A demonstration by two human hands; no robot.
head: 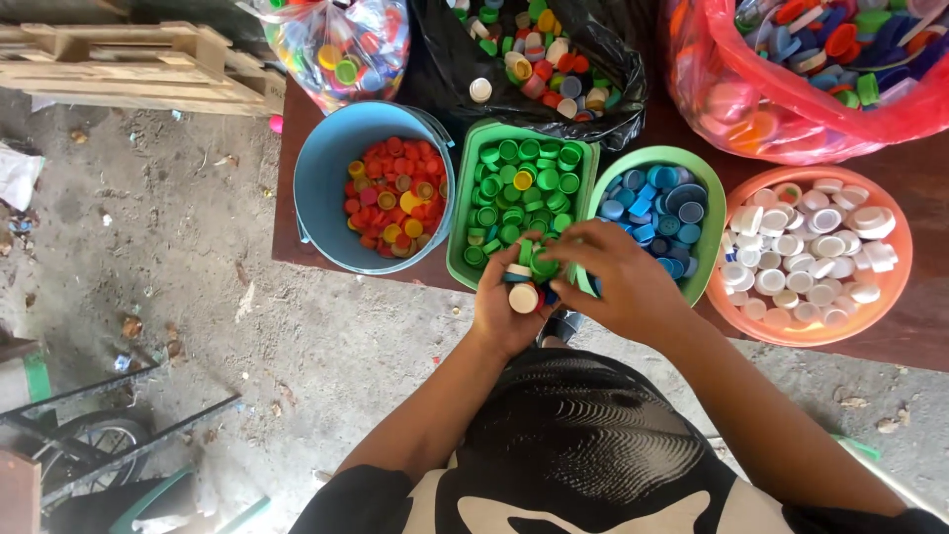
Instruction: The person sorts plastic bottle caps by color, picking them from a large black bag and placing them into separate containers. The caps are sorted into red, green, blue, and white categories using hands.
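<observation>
Blue bucket (321, 188) – red caps (393, 193); green tub (465, 198) – green caps (524, 188).

free: table edge (297, 252) left — floor open | blocked: blue bucket (326, 168), green tray (465, 198) packed rim-to-rim

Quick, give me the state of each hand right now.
Left hand: cupped, holding mixed bottle caps.
Right hand: fingers picking at those caps; grip cannot be told.

A dark reddish-brown surface (297, 178) stands on a dusty grey concrete floor (198, 257) strewn with small debris in daylight, with a bare wooden pallet (129, 64) at the upper left and a metal frame (109, 425) at the lower left.
</observation>
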